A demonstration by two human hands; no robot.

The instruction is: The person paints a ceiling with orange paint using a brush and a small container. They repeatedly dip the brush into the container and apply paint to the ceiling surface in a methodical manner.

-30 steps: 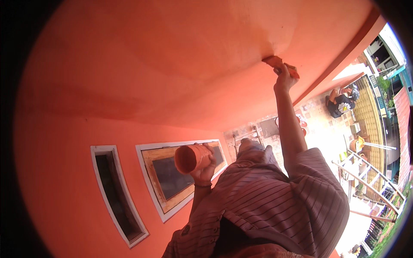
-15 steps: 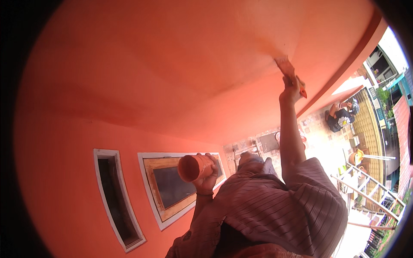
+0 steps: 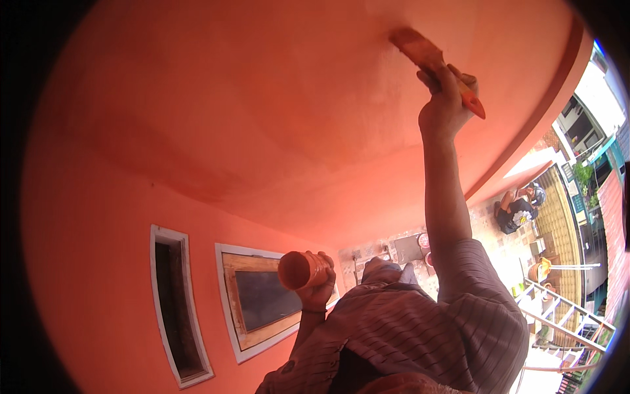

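High in front of me, my right hand (image 3: 447,98) grips a paintbrush (image 3: 420,50) by its orange handle. The bristles, coated in orange paint, touch the orange ceiling (image 3: 275,85) or sit very close to it. Lower on the left, the fingers of my left hand (image 3: 319,282) wrap round an orange paint cup (image 3: 303,269). Its open mouth faces toward me, and how much paint it holds I cannot make out. Darker, wet-looking patches mark parts of the painted surface.
Left of the cup, a narrow window (image 3: 172,308) and a wood-framed window (image 3: 262,302) are set in the orange wall. A metal ladder (image 3: 567,315) leans at the lower right. Far below, a person (image 3: 518,209) crouches on the tiled ground beside a bamboo-like screen (image 3: 566,217).
My right arm has reached farther up, carrying the paintbrush up and slightly left across the ceiling. The cup in my left hand has shifted slightly down and right with the view.
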